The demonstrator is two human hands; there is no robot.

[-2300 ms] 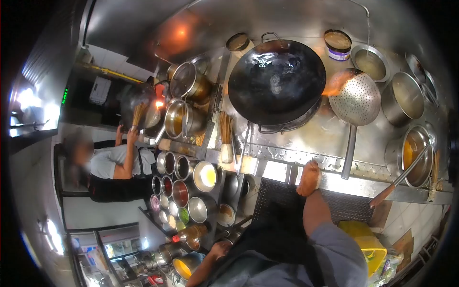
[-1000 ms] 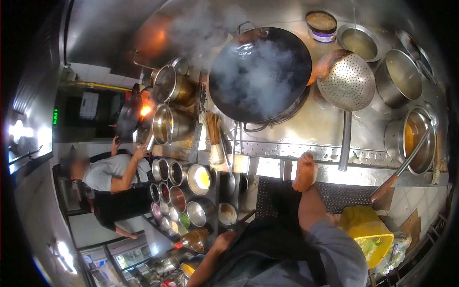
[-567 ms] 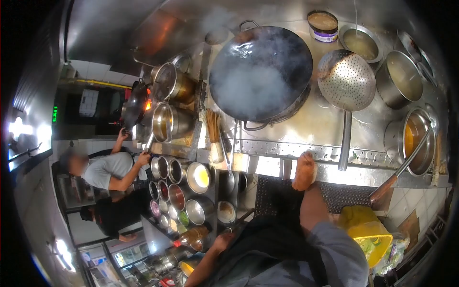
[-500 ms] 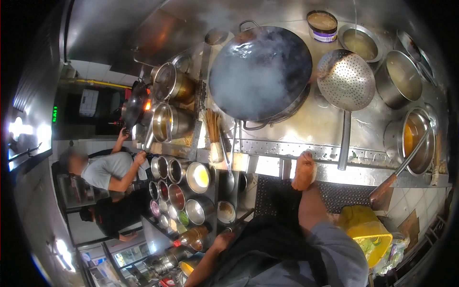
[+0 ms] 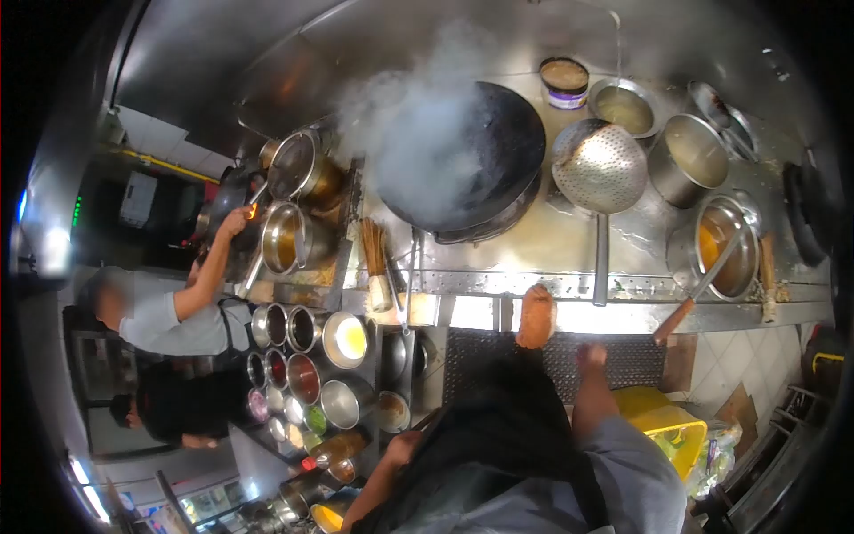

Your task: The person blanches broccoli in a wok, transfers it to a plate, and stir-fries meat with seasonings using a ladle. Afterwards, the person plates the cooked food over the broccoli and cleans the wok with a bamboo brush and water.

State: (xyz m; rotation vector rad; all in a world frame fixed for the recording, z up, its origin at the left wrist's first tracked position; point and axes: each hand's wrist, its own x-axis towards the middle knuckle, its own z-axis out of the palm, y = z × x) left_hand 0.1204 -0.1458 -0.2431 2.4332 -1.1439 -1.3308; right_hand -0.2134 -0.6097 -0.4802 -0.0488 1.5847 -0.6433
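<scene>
My left hand (image 5: 403,448) is low beside my black apron, its fingers curled near a dark handle-like bar; what it grips is partly hidden. My right hand (image 5: 591,356) hangs in front of the counter edge, above the dark perforated mat; its fingers are blurred. Just left of it, an orange-brown pad, its exact kind unclear, (image 5: 536,317) rests on the counter's front edge, apart from the hand. Beyond, a large black wok (image 5: 503,147) sits on the stove, with smoke over its left half. A perforated metal strainer (image 5: 600,169) lies right of the wok, handle towards me.
Pots (image 5: 688,160) and a wooden-handled ladle (image 5: 698,298) stand at right. A bamboo brush (image 5: 374,267) lies left of the wok, near several ingredient containers (image 5: 345,341). A yellow bin (image 5: 663,418) stands below right. Two other people (image 5: 165,311) are at the left.
My right hand has come off the orange-brown pad and drawn back towards me. The view has shifted, so the counter things appear further left. A co-worker's arm has risen by the far burner.
</scene>
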